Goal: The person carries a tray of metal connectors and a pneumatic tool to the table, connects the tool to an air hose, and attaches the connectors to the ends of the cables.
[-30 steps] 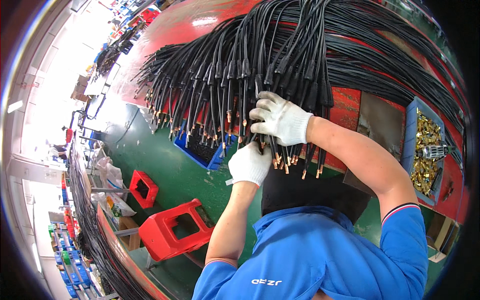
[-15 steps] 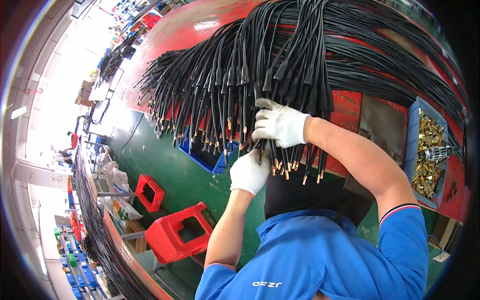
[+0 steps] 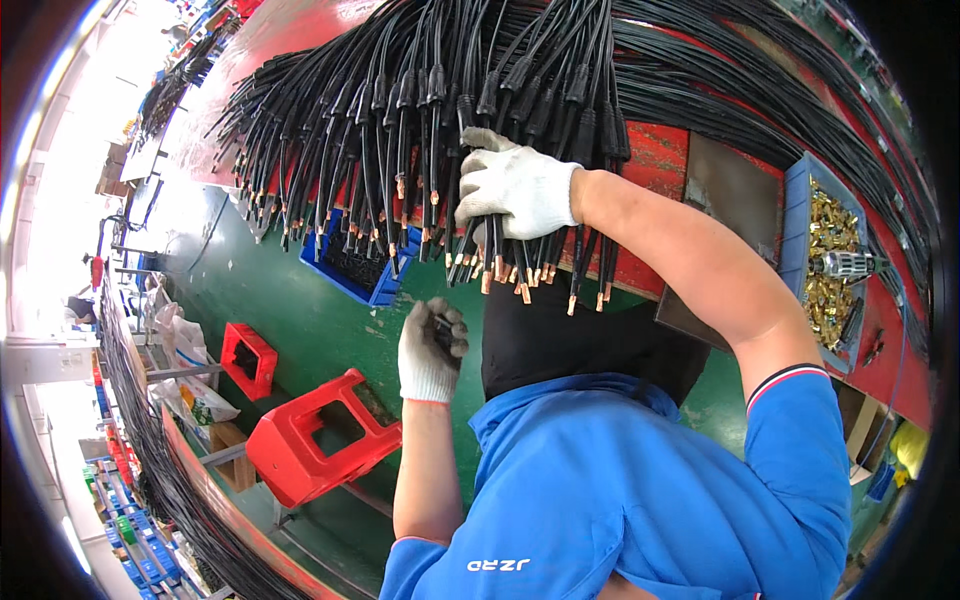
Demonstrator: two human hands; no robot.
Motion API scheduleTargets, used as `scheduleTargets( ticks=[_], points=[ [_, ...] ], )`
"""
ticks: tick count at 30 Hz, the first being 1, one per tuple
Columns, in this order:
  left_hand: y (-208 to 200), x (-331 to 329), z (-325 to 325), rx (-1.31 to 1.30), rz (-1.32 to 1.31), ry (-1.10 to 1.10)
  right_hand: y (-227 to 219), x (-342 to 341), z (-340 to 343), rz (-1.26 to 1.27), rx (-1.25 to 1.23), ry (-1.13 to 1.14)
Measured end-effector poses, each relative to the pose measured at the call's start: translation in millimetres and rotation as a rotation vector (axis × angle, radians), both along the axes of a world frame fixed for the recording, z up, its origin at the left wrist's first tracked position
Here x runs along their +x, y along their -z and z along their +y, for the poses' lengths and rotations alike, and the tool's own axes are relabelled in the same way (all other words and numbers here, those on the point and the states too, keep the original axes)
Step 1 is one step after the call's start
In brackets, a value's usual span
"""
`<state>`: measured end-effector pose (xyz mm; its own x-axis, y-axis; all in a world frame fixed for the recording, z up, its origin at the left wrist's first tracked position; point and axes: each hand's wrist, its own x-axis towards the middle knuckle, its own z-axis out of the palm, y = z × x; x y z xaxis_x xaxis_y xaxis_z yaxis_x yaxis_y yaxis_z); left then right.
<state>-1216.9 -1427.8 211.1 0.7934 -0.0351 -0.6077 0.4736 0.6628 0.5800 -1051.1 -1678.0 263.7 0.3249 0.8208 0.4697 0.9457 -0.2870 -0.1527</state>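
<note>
Grips a bunch of black cables in the white-gloved right hand, just off centre toward one o'clock, with fingers bent over the bunch. Holds the gloved left hand near centre toward half past seven, apart from the cables, with fingers curled in toward the palm; cannot tell whether pinching something small and dark there. Has bare copper ends sticking out below the right hand, pointing toward six o'clock. Faces the mass of cables at twelve o'clock, draped over a red table and fanned out round to ten, with more trailing off toward two. Has a dark metal plate on the table at two o'clock, then, at three, a blue-grey tray of brass-coloured pieces, with a metal tool lying across them. Has a blue bin of small black parts toward half past nine, partly hidden by hanging cables. Has a large red stool toward eight o'clock. Wears a blue shirt, filling five o'clock.
</note>
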Motion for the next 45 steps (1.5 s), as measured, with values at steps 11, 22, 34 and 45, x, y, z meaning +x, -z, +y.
scheduleTargets(
  ticks=[11,22,34,45],
  points=[
    [-31,44,-31,0.694,-0.253,0.537,-7,-17,-3,0.021,-0.106,0.089],
    [-34,60,-26,0.853,-0.342,0.660,-3,-16,0,-0.057,-0.086,0.143],
    [-40,46,-30,0.948,-0.334,0.629,-7,-16,-1,0.010,-0.086,0.114],
    [-35,36,-39,1.363,-0.559,0.600,1,-18,2,0.012,-0.017,0.134]
  ],
)
